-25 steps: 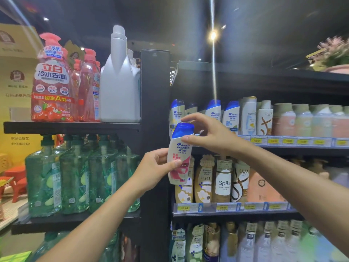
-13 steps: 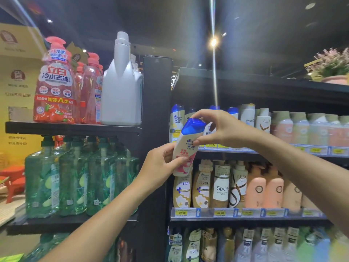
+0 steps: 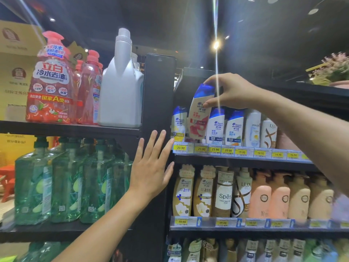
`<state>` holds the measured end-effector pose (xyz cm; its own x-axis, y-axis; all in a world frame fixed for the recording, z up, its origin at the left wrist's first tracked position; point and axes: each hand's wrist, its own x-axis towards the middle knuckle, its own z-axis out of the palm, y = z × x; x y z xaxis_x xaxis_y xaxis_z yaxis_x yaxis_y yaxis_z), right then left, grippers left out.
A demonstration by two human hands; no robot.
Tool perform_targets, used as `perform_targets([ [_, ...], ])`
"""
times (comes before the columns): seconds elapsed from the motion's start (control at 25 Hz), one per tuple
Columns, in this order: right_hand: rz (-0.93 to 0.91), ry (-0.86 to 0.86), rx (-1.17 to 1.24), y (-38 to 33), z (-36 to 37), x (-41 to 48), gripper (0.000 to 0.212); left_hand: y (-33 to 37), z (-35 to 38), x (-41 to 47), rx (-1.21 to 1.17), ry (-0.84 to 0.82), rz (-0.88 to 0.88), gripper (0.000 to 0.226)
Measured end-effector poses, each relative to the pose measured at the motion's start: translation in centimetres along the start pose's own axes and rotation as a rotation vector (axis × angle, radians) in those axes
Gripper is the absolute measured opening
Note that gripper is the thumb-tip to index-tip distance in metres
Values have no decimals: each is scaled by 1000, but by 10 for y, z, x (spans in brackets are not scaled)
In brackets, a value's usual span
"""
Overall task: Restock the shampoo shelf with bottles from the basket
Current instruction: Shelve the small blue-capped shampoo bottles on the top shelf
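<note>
Blue-capped and cream-bodied, the shampoo bottle [image 3: 199,114] carries a Head & Shoulders logo above a red flower. My right hand [image 3: 234,91] pinches it at the top, fingers [image 3: 211,80] over the cap and thumb on the body. It leans, with its foot down among the Head & Shoulders bottles [image 3: 215,127] on the shelf [image 3: 245,160]. Below my fingers the price tags [image 3: 215,149] read 23.90, 25.90, 26.00 and 18.00. A Pantene bottle [image 3: 253,127] and a Lux bottle [image 3: 268,133] stand under my wrist. My left hand [image 3: 151,167] is lower and off the bottle, fingers spread.
</note>
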<state>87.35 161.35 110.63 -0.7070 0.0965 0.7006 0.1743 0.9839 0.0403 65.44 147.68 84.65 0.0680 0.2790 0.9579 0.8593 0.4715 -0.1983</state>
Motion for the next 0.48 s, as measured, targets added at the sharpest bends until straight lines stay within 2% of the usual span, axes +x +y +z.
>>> perform_targets([
  [0.28,96,-29,-74,20,41,23,59,-2,18,-3,-3,112,-5,72],
  [0.44,88,-63,-190,32,63,32,33,-2,18,-2,-11,126,-11,73],
  [0.48,96,-86,-219,35,69,35,38,-2,18,-2,-13,131,-11,72],
])
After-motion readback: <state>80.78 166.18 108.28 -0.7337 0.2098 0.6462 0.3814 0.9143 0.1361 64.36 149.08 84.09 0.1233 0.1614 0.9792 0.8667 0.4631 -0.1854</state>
